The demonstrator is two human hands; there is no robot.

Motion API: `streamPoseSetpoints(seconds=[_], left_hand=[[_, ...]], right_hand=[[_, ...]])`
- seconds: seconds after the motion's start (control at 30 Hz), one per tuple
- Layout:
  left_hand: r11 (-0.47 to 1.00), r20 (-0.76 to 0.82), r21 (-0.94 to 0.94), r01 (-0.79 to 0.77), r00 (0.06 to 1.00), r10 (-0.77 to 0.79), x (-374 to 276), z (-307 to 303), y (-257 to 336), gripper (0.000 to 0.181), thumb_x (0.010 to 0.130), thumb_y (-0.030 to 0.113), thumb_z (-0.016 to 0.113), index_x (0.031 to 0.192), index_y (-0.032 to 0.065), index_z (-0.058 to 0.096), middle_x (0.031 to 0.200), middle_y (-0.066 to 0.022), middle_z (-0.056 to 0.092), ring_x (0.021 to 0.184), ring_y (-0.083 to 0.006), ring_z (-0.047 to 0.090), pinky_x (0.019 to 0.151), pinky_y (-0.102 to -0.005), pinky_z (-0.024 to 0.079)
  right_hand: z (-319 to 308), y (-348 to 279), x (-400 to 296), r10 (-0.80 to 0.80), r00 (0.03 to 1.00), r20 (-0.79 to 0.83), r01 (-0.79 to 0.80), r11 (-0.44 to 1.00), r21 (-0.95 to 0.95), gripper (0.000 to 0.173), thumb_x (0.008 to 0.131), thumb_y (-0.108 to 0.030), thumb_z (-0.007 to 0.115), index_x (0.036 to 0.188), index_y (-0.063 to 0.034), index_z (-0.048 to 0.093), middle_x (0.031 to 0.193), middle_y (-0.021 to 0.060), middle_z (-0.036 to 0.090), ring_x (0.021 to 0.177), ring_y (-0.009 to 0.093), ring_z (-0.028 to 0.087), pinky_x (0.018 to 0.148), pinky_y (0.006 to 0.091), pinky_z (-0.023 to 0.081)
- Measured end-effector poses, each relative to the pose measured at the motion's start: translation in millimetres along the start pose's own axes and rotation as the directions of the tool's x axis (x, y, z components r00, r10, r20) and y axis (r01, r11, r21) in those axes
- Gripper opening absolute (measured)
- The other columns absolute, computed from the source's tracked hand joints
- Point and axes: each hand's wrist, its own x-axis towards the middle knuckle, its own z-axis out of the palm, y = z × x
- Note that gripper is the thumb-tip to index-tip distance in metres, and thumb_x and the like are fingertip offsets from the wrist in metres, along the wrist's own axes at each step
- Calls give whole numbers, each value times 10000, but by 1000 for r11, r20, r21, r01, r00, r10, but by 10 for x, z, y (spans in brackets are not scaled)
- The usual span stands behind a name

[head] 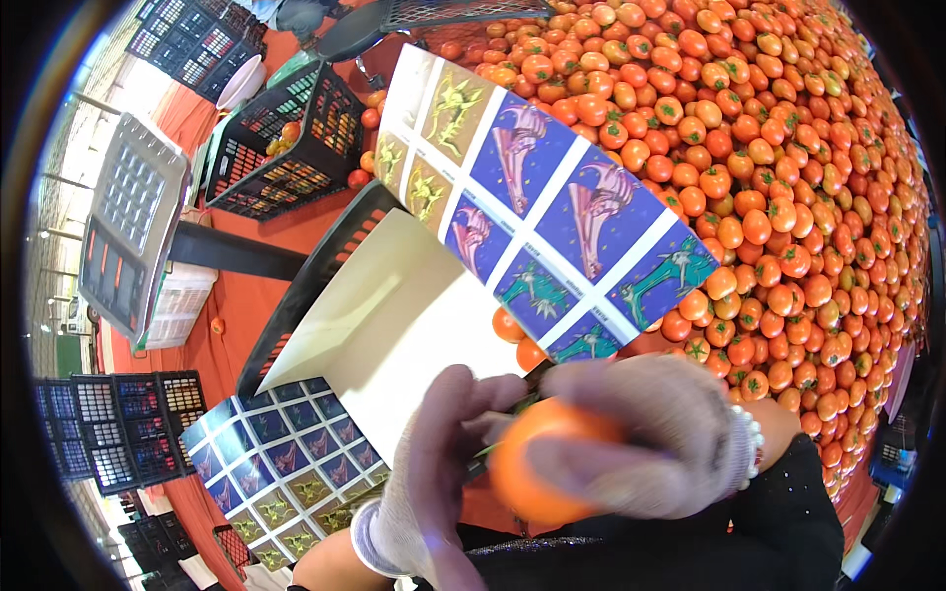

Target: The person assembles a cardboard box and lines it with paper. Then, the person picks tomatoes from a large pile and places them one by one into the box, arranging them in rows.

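My right hand (658, 436), in a pale knit glove and blurred by motion, grips a large orange-red tomato (543, 469). Close by on the tomato's left is my gloved left hand (436, 451), its fingers curled toward the fruit. Whether those fingers pinch a stem or something else is hidden. Beyond both hands stands a black plastic crate (325, 251) lined with paper whose white inner side (414, 325) faces up. Printed paper flaps, one at the upper right (547, 199) and one at the lower left (288, 465), fold out over its sides. Two tomatoes (510, 325) show beside the right flap.
A large heap of tomatoes (768, 185) fills the right side. At left rises a digital scale's display (133, 229) on a post (236, 251). Behind it is a black crate (288, 148) holding some tomatoes. Stacked crates (118, 428) and a dark stool (355, 33) stand farther off.
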Motion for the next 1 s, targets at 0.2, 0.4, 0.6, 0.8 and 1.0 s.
streamPoseSetpoints(seconds=[0.2,0.4,0.6,0.8,1.0], left_hand=[[973,-325,21,228,922,-209,208,-494,-123,713,767,198,855,1356,6,501,1298,-133,562,1136,-242,596,983,-395,496],[925,-432,-81,372,823,-369,1215,-1770,-1671,546,902,147,722,1389,76,484,1215,-104,595,1050,-246,643,844,-389,588],[862,-393,-325,390,773,-498,1619,-1834,-2663,451,938,69,620,1363,17,476,1154,-91,620,1014,-198,641,834,-296,538],[901,-436,-132,412,793,-426,1474,-1748,-2679,435,937,58,616,1347,3,484,1146,-93,617,990,-192,638,825,-290,528],[926,-430,35,375,843,-325,1390,-1684,-2510,418,935,48,611,1331,-12,492,1139,-94,614,965,-185,634,816,-284,519]], right_hand=[[-205,203,-615,393,898,-199,-342,906,249,369,850,-132,709,1181,13,637,1026,169,677,935,250,684,782,336,552],[235,1159,-2709,829,402,-389,-913,395,-103,413,862,-216,711,1220,-41,602,1067,145,640,958,304,650,852,400,514],[1070,1368,-3308,856,516,-8,-602,357,-714,620,773,-424,754,1311,-174,576,1209,98,547,1186,333,501,1061,506,360],[1273,1818,-3464,725,644,243,-234,489,-840,768,776,-531,696,1443,-249,441,1136,32,548,1072,261,524,1029,525,357],[975,1930,-3262,867,454,204,-740,495,-456,644,842,-442,695,1397,-195,483,1030,101,643,886,280,650,889,509,472]])
